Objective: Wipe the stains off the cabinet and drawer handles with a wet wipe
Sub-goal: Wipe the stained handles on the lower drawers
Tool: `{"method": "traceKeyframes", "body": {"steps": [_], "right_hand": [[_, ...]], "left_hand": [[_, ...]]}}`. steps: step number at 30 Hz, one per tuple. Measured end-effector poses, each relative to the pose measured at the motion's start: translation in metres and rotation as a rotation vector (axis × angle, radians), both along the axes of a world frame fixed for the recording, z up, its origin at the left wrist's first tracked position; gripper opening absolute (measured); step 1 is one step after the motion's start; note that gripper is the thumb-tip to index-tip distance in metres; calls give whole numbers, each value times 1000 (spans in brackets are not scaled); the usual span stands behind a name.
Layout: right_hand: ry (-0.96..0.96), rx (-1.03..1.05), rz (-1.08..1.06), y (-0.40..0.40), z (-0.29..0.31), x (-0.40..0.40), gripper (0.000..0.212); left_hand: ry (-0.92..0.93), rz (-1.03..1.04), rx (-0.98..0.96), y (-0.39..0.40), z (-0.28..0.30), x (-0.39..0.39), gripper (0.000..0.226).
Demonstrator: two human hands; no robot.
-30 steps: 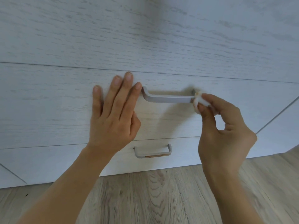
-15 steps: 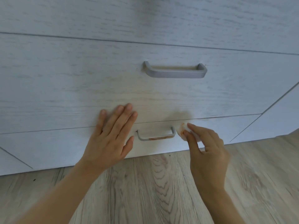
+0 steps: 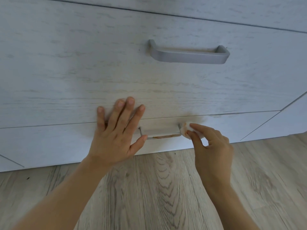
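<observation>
Pale wood-grain drawer fronts (image 3: 83, 63) rise from a light plank floor (image 3: 157, 188). The left hand (image 3: 116, 135) lies flat, fingers spread, across the seam between the two lower drawers, its thumb touching the left end of the bottom drawer handle (image 3: 160, 134). The right hand (image 3: 211, 146) pinches a folded wet wipe (image 3: 185, 130) between thumb and forefinger, pressing it against that handle's right end. An orange-brown stain (image 3: 163, 136) runs along the handle's front bar. The left post is partly hidden behind the left fingers. Above, the wider grey handle (image 3: 189, 55) is well apart from both hands.
</observation>
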State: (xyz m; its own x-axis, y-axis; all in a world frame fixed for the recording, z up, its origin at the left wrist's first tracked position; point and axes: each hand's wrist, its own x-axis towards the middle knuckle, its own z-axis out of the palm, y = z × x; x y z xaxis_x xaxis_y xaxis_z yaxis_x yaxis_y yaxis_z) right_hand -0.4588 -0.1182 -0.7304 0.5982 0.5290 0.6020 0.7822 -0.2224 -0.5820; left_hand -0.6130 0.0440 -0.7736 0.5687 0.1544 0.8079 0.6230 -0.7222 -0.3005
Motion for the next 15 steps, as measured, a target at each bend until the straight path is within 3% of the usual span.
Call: {"method": "traceKeyframes", "body": {"steps": [8,15], "right_hand": [[452,-62,62,6,0,2,20],[578,-35,96,9,-2,1,17]], "left_hand": [[-18,-4,19,2,-1,2,77],[-16,-14,25,2,-4,2,75]]}}
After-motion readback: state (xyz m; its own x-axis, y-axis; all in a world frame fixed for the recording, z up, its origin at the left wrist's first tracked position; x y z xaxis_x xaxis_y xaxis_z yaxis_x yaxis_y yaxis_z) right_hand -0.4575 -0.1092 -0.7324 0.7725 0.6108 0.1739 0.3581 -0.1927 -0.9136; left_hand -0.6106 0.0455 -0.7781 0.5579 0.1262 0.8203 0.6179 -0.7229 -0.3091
